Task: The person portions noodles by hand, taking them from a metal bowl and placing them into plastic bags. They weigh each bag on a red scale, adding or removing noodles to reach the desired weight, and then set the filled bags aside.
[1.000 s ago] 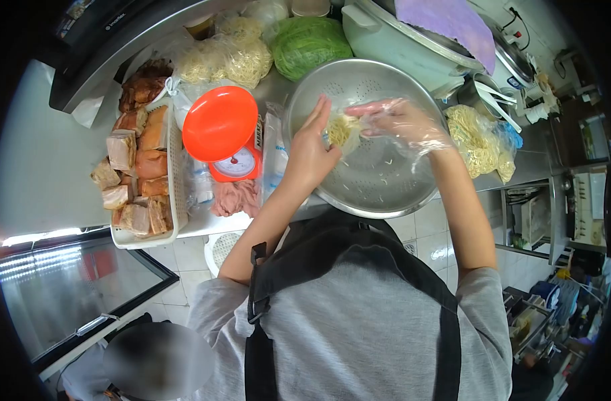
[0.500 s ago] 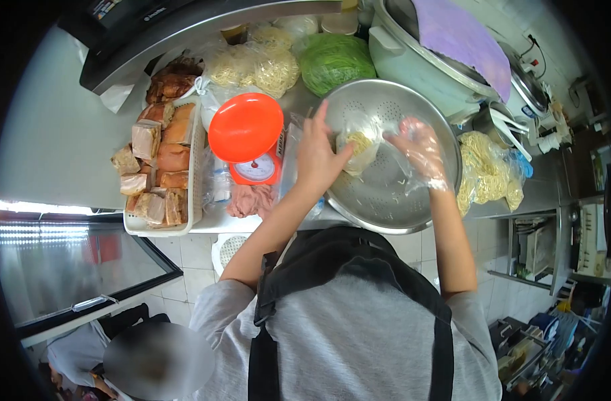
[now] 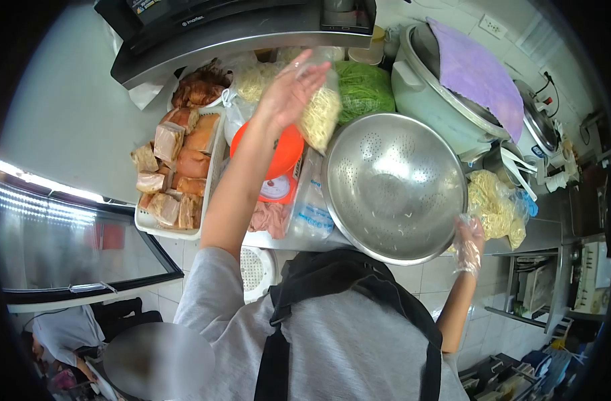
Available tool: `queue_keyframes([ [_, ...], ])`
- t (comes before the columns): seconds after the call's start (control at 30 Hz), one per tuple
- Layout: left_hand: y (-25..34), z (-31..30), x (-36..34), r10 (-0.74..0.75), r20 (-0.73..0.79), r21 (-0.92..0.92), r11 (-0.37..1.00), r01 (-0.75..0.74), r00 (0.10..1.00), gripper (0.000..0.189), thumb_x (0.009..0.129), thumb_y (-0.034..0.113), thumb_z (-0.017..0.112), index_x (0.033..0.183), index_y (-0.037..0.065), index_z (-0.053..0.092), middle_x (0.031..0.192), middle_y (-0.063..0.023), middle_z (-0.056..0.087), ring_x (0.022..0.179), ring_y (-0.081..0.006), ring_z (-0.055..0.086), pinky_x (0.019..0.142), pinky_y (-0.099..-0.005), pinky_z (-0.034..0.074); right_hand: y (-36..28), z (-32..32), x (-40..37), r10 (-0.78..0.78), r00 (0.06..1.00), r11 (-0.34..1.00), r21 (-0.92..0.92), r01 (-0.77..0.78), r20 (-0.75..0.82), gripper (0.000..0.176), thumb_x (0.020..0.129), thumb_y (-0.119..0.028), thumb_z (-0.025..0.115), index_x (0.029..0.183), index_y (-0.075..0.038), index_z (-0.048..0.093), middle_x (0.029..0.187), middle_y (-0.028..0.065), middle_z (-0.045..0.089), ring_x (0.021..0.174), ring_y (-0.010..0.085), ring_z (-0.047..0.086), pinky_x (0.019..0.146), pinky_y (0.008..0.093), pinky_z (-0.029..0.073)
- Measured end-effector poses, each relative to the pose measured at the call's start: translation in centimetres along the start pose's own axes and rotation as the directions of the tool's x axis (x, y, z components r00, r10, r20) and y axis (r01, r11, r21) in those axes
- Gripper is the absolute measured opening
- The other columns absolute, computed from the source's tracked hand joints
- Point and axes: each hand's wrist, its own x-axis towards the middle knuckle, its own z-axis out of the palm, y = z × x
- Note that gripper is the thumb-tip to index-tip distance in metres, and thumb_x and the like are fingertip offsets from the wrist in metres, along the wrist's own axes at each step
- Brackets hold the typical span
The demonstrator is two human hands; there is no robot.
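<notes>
My bare left hand (image 3: pixel 293 93) reaches over the orange kitchen scale (image 3: pixel 276 190), its fingers at the top of a clear plastic bag of noodles (image 3: pixel 320 117). That bag reaches down to the colander's left edge. In a clear plastic glove, my right hand (image 3: pixel 469 240) grips the lower right rim of the large steel colander (image 3: pixel 394 184). A few noodle scraps lie inside the colander. Behind the noodle bag sits a bag of green shredded vegetable (image 3: pixel 364 92). My left forearm partly covers the scale and its orange pan (image 3: pixel 287 150).
A white basket (image 3: pixel 212 170) of meat chunks stands at left. More bagged noodles (image 3: pixel 494 210) lie right of the colander. Behind are a large pale green cooker (image 3: pixel 422 90) with a purple cloth (image 3: pixel 476 70) and a black appliance (image 3: pixel 238 33). Another person (image 3: pixel 68 334) is at lower left.
My left hand has moved from the colander up and left to the back of the counter, with the noodle bag. My right hand has left the colander's inside for its rim. The view has shifted.
</notes>
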Motion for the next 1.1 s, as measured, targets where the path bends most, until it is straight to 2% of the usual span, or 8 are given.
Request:
queue_keyframes([
  [0.07,-0.7,-2.5,2.7,0.09,-0.056,-0.014,0.996,-0.09,0.994,0.04,0.098,0.004,0.046,0.136,-0.004,0.039,0.121,-0.0211,0.06,0.123,-0.032,0.055,0.11,-0.0421,0.043,1.3,-1.4,0.4,0.058,0.998,0.998,0.001,-0.058,-0.001,0.027,0.082,-0.009,0.075,0.104,-0.003,0.06,0.091,0.0013,0.064,0.078,0.0085,0.058,0.072,0.0239,0.049],
  [0.27,-3.7,-6.5,7.9,-0.097,-0.326,0.266,0.945,0.189,0.94,0.036,0.1,0.007,0.041,0.133,-0.005,0.04,0.125,-0.0221,0.059,0.126,-0.0343,0.053,0.107,-0.0416,0.043,0.6,0.7,-1.2,0.054,0.997,0.997,0.049,-0.052,-0.047,0.022,0.082,-0.002,0.074,0.099,-0.004,0.06,0.084,-0.0007,0.062,0.073,0.0073,0.056,0.069,0.022,0.048],
  [0.47,0.4,-3.7,7.5,-0.207,-0.126,0.43,0.87,0.242,0.97,0.044,0.101,0.015,0.035,0.139,-0.008,0.035,0.135,-0.0189,0.055,0.129,-0.0289,0.05,0.111,-0.0415,0.036,-3.0,1.7,-2.9,0.13,0.97,0.99,0.08,-0.115,-0.207,0.032,0.081,-0.004,0.076,0.107,-0.007,0.057,0.081,-0.0014,0.06,0.066,0.0058,0.052,0.057,0.0222,0.043],
  [0.57,-2.8,-5.7,8.9,-0.248,-0.188,0.436,0.846,0.307,0.95,0.045,0.103,0.019,0.034,0.14,-0.006,0.037,0.14,-0.016,0.052,0.132,-0.0259,0.047,0.11,-0.041,0.034,-3.1,0.9,-2.6,0.11,0.982,0.994,0.04,-0.105,-0.153,0.032,0.081,-0.009,0.077,0.106,-0.008,0.058,0.076,-0.0026,0.058,0.057,0.005,0.047,0.049,0.0226,0.036],
  [0.7,-5.9,-9.3,9.8,-0.415,-0.253,0.513,0.709,0.485,0.874,0.059,0.1,0.035,0.047,0.147,0.002,0.034,0.142,-0.0142,0.051,0.133,-0.0251,0.045,0.109,-0.0393,0.035,-1.4,1.4,-1.2,-0.006,0.988,1.0,0.001,0.006,-0.156,0.022,0.082,-0.015,0.077,0.092,-0.01,0.059,0.067,-0.0049,0.053,0.05,0.0049,0.042,0.046,0.0224,0.032],
  [0.83,-2.9,-6.0,5.7,-0.195,-0.124,0.781,0.585,0.217,0.973,0.06,0.096,0.035,0.057,0.147,0.009,0.04,0.128,-0.0109,0.063,0.12,-0.0222,0.057,0.103,-0.0354,0.04,-1.4,3.0,-1.0,-0.064,0.988,0.996,0.06,0.073,-0.137,0.021,0.083,-0.019,0.077,0.091,-0.011,0.06,0.068,-0.0068,0.054,0.054,0.0037,0.043,0.049,0.0212,0.033],
  [0.93,0.8,-6.4,2.6,-0.118,0.124,0.947,0.312,-0.082,0.985,0.05,0.094,0.028,0.06,0.138,0.006,0.052,0.116,-0.0114,0.068,0.109,-0.0183,0.062,0.097,-0.0317,0.044,-2.5,4.4,-0.7,0.042,0.993,0.995,0.09,-0.032,-0.109,0.031,0.085,-0.028,0.077,0.104,-0.01,0.06,0.082,-0.0027,0.059,0.068,0.0065,0.052,0.055,0.0226,0.037],
  [1.1,5.0,-14.1,-1.7,0.204,-0.031,0.977,0.212,-0.013,0.978,0.041,0.093,0.018,0.06,0.131,0.001,0.058,0.104,-0.0121,0.071,0.096,-0.0141,0.064,0.089,-0.0274,0.048,-3.2,7.3,-0.7,0.149,0.971,0.955,0.282,-0.093,-0.185,0.062,0.087,-0.047,0.07,0.133,-0.011,0.049,0.123,0.0102,0.056,0.109,0.0217,0.055,0.067,0.0281,0.043],
])
